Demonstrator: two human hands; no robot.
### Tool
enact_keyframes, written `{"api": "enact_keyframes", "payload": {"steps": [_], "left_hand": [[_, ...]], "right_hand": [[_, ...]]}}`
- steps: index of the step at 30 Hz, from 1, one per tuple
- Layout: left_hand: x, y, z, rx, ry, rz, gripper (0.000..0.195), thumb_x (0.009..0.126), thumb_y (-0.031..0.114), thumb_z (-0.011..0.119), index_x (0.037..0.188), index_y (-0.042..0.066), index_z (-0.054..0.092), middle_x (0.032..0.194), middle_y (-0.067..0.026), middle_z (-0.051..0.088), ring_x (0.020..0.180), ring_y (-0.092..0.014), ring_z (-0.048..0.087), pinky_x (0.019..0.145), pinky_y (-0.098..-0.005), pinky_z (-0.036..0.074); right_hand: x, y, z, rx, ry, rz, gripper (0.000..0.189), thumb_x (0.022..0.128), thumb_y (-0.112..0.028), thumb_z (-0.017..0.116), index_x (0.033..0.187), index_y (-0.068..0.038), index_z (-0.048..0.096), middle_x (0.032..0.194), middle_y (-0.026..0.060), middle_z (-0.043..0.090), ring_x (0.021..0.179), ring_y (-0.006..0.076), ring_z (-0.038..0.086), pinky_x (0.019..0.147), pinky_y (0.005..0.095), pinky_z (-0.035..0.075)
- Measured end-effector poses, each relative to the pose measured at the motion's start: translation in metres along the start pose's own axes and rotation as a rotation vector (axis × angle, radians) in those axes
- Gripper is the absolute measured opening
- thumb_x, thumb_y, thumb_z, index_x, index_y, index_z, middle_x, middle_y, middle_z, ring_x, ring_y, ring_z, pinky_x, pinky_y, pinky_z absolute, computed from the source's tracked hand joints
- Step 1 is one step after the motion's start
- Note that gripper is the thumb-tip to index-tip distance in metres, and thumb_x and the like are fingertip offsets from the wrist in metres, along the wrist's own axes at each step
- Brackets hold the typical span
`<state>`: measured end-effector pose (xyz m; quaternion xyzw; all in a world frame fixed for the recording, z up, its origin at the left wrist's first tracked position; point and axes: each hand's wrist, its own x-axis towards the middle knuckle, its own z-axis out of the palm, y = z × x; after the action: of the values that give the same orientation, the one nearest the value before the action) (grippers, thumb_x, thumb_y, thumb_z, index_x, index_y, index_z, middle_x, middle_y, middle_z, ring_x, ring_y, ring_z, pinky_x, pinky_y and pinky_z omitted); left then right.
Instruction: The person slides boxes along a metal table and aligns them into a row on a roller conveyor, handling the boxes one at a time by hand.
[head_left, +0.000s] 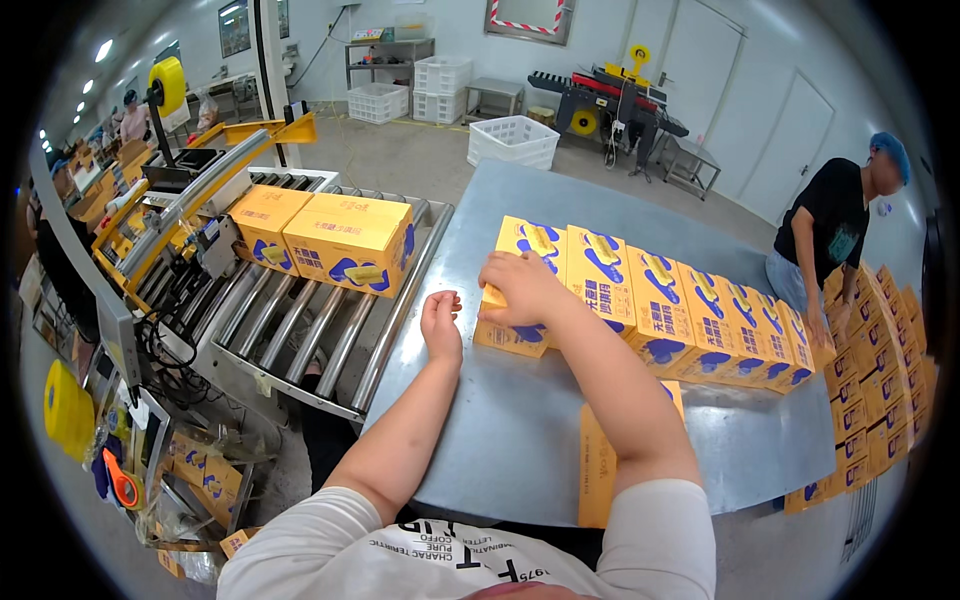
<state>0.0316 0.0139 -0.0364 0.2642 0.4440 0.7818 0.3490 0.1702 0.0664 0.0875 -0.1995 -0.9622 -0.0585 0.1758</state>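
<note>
My right hand (525, 289) grips the leftmost yellow cardboard carton (517, 341), fingers over its left edge and thumb on the nearer side. That carton stands at the end of a row of several printed yellow cartons (660, 300) on a metal table (517, 427). My left hand (441, 328) hovers over the table's left side, apart from the carton, its fingers loosely curled around nothing. Under my right forearm lies a flat yellow cardboard piece (596, 472), partly hidden. Two closed yellow cartons (349, 240) sit on the roller conveyor (300, 319) to the left.
A carton-sealing machine (187, 202) with a yellow tape roll (168, 86) spans the conveyor. At the right, a person (832, 217) in a blue hair cover reaches toward stacked cartons (874, 390). A white plastic crate (514, 142) stands beyond the table. Orange-handled tool (122, 480) hangs lower left.
</note>
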Motion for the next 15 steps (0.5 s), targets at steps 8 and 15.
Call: {"api": "enact_keyframes", "payload": {"steps": [8, 15], "left_hand": [[0.001, -0.004, 0.004, -0.003, -0.026, -0.051, 0.021, 0.089, 0.025, 0.050, 0.090, 0.006, 0.058, 0.083, -0.0043, 0.059, 0.077, -0.013, 0.055, 0.072, -0.0270, 0.041], [-0.002, -0.006, 0.005, -0.031, -0.089, -0.015, 0.018, 0.090, 0.020, 0.051, 0.088, 0.004, 0.059, 0.080, -0.0040, 0.059, 0.074, -0.012, 0.055, 0.072, -0.0258, 0.043]], "right_hand": [[0.007, 0.019, -0.023, 0.131, -0.170, 0.366, 0.053, 0.088, -0.054, 0.047, 0.073, -0.008, 0.069, 0.077, 0.0114, 0.065, 0.074, 0.0285, 0.061, 0.068, 0.0395, 0.048], [-0.016, 0.049, -0.048, 0.149, -0.344, 0.774, 0.068, 0.088, -0.064, 0.040, 0.068, -0.005, 0.068, 0.064, 0.0069, 0.064, 0.065, 0.0243, 0.064, 0.068, 0.0362, 0.049]]}}
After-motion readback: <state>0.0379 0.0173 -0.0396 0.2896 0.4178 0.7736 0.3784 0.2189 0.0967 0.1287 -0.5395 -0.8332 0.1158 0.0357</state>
